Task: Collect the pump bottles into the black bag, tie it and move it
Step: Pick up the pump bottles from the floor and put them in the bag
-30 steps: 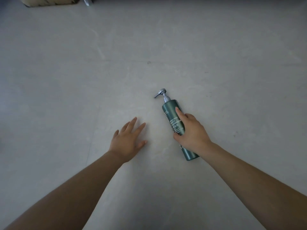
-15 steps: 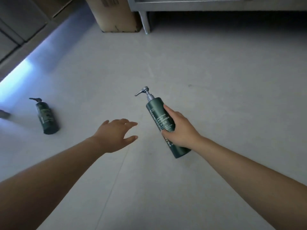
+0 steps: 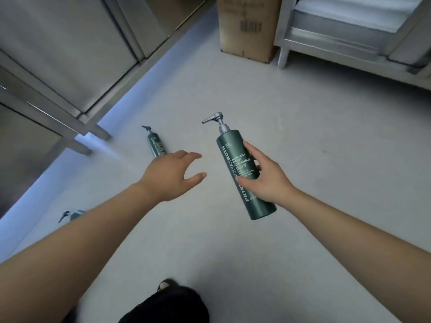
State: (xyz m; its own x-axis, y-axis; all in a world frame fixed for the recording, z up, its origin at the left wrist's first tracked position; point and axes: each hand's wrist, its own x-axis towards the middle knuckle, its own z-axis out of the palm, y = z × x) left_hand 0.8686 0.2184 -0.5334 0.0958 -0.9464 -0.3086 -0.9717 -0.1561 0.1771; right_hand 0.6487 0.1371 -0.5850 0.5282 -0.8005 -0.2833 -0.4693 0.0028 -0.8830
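at the far left stand steel cabinets (image 3: 70,54) on short legs, with a band of light on the floor (image 3: 303,148) under them. low at the left edge, one pump bottle (image 3: 70,215) lies on the floor, mostly hidden behind the left forearm, so only its pump and shoulder show. a little to the right, a second pump bottle (image 3: 155,145) lies on its side near the cabinet leg, the pump pointing away from the person. both are not yet collected, i think.

the left hand (image 3: 172,176) is in the air above the floor, empty, with the fingers spread wide and a little curved. it is just in front of the second bottle and not touching it. i judge it is reaching either for this bottle or to help with the one in the other hand.

further right, the right hand (image 3: 265,176) holds a green body cleanser bottle (image 3: 235,164) around its middle, lifted off the floor, nearly upright with the pump on top. this grip keeps the pump free and the bottle easy to drop into a bag.

the black bag itself is not clearly in view; the dark shape at the bottom edge could be clothing, i cannot tell. at the upper right stand a cardboard box (image 3: 247,29) and a steel rack (image 3: 349,38).
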